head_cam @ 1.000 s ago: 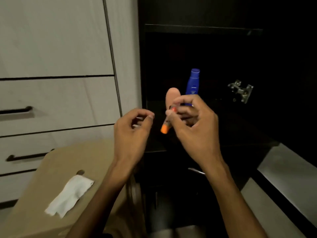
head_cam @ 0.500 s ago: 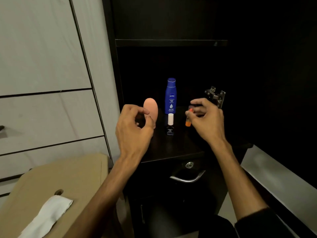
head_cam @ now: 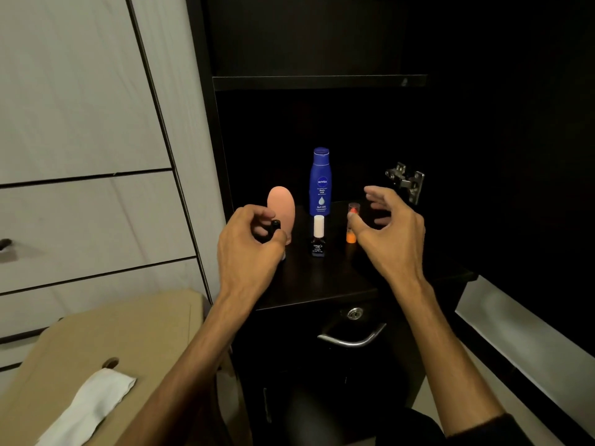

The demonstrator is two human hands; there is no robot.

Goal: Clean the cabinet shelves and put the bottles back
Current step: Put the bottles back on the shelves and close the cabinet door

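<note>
Left hand pinches small black-capped bottle at frame centre; right hand spread wide beside orange-capped clear vial. Seat bottle upright before letting go.

One head-worn camera looks forward and down, close over the dark cabinet shelf.

Four bottles up on the dark shelf.
Blue Nivea bottle stands far; white-capped vial near it, peach bottle left, orange tube right, all upright.
</note>
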